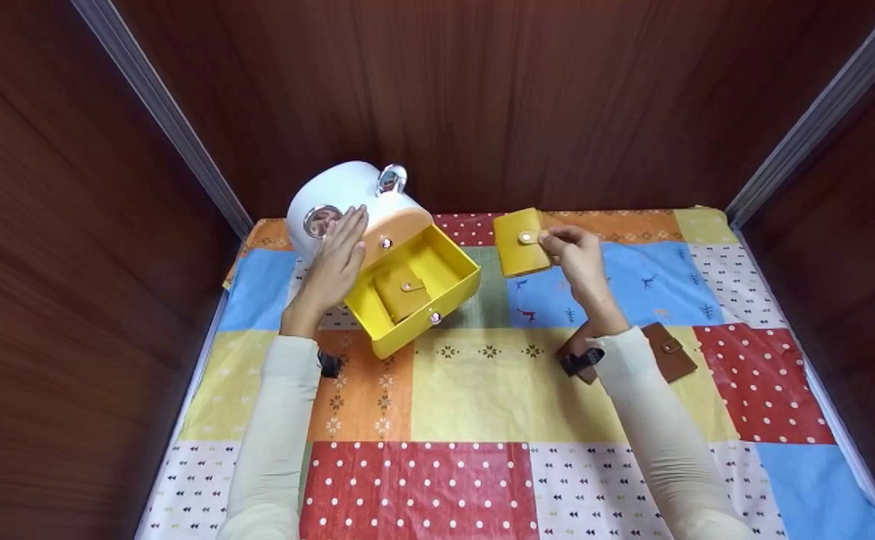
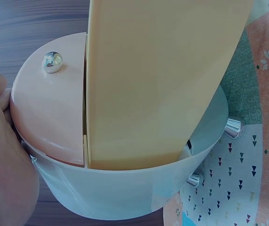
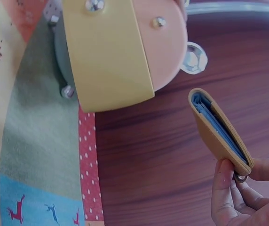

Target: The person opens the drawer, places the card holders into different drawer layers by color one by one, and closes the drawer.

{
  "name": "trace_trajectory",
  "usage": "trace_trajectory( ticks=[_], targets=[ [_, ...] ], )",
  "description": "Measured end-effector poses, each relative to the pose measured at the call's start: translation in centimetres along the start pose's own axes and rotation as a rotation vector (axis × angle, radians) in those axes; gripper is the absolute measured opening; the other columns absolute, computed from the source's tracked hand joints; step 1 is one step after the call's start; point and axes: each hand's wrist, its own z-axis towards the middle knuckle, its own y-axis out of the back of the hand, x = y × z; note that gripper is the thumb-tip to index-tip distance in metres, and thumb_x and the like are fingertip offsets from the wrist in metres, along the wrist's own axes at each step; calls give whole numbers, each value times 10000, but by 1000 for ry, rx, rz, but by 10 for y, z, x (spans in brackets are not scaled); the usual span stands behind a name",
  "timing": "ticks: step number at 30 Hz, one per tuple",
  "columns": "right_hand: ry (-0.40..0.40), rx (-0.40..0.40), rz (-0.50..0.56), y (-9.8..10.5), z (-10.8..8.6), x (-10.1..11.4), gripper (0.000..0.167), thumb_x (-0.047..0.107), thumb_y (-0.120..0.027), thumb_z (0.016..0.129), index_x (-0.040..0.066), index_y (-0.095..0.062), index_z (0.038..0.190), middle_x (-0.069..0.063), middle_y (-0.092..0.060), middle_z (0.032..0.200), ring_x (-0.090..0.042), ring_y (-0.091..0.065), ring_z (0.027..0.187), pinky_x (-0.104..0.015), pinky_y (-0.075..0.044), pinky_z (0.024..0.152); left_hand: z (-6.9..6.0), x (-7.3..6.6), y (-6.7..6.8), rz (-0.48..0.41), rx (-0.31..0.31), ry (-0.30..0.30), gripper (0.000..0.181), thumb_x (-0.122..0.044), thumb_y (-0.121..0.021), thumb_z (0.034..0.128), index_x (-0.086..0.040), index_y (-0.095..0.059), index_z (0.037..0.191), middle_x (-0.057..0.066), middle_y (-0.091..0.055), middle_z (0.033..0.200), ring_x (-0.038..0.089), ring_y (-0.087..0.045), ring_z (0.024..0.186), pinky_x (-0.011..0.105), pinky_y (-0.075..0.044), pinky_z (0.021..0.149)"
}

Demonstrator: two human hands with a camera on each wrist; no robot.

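Sleeves (image 1: 268,442) cross patchwork cloth (image 1: 474,405) between brown walls (image 1: 437,97), left hand (image 1: 337,261) straight-fingered, right hand (image 1: 581,261) pinching yellow wallet (image 1: 516,247).

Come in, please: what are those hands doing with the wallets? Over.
Left hand against white case. Right hand pinching yellow wallet, held up beside open drawer. Second wallet occupying part of drawer; nothing seen blocking the gap between.
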Motion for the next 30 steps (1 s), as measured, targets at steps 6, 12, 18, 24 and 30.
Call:
trace_trajectory(
  ticks=[6,12,18,24,30],
  targets=[
    [6,16,7,-6,0,0,347,198,-648,1058,-78,-655,1268,-50,-674,1058,-124,-677,895,-231,-602,780,0,1,-1,4,5,10,550,-252,-337,1166,-128,-263,1697,52,-223,1790,254,-150,1679,435,16,1388],
    [24,27,27,-15,0,1,321,178,-649,1055,-82,-676,1241,-41,-680,1030,-124,-682,872,-228,-610,766,0,1,0,3,7,17,552,-261,-335,1168,-138,-253,1700,41,-212,1792,244,-144,1680,431,21,1388],
    [34,25,62,-26,2,3,284,134,-658,1041,-101,-692,1197,-18,-684,958,-97,-677,812,-207,-614,725,0,1,0,2,12,26,554,-266,-336,1169,-147,-248,1702,31,-204,1794,236,-136,1681,430,20,1387],
    [4,32,80,-37,3,4,271,111,-667,1027,-104,-684,1190,3,-693,931,-75,-670,795,-188,-602,722,-1,1,0,2,16,26,556,-267,-332,1168,-150,-241,1704,25,-201,1796,232,-133,1682,426,27,1387],
    [1,49,95,-46,2,6,257,88,-644,1031,-105,-679,1197,-21,-688,955,-88,-673,802,-191,-602,707,-1,2,0,3,11,11,551,-242,-339,1170,-126,-249,1700,52,-215,1793,244,-141,1680,420,20,1389]
  ],
)
